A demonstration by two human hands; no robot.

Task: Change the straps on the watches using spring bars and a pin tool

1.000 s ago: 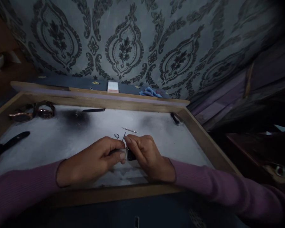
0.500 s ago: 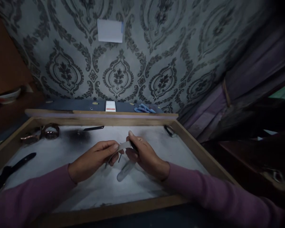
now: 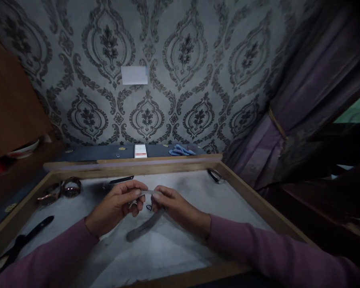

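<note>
Over the shallow wooden tray, my left hand [image 3: 115, 206] pinches one end of a light grey strap [image 3: 146, 193], which looks like a watch strap. Fingers of my right hand [image 3: 180, 210] are closed on the strap's other end, close beside my left fingertips. A longer grey strap piece [image 3: 142, 229] hangs below my right hand, slanting down to the left; how it joins the part between my fingers is hidden. Between the hands shows a small dark loop [image 3: 149, 208]. Just behind my left hand lies a thin black strap piece [image 3: 122, 180].
Two bronze-coloured watches [image 3: 71, 187] stand in the tray's back left corner. A black-strapped watch [image 3: 27, 236] lies at the left, and another small watch [image 3: 216, 176] at the back right. Beyond the tray's rim [image 3: 168, 166] are a phone [image 3: 141, 151] and a blue cloth [image 3: 181, 150].
My view has tilted up, so the tray sits lower. My right thumb has come down onto the light strap, and the hanging strap piece has swung left, showing more of its length.
</note>
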